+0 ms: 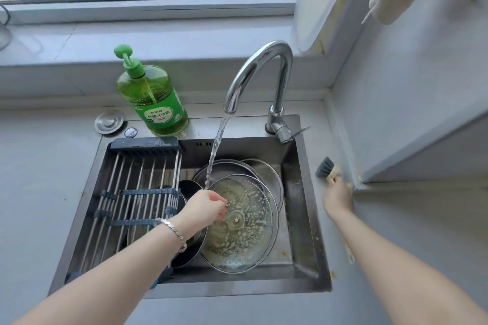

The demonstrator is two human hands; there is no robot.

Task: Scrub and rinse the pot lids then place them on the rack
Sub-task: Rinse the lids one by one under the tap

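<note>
The left hand (204, 208) gripped a soapy glass lid (245, 232) under the stream (215, 150). The right hand (338, 196) clasped a brush (326, 167) beside the sink (303, 219).

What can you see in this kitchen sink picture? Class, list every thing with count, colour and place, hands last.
soiled glass pot lid: one, clear with yellowish residue, tilted in sink
other steel-rimmed lids: at least two, clear, behind it
roll-up steel-rod rack: one, silver with dark ends, over sink's left
steel sink: one, grey, in counter
curved chrome tap: one, silver, behind sink, running
plastic pump soap bottle: one, green, left of tap
round metal sink plug: one, silver, left of bottle
bristle dish brush: one, grey head, pale handle, right counter
chain bracelet: one, silver, left wrist
left hand: holds soiled lid's rim
right hand: grips brush handle
</note>
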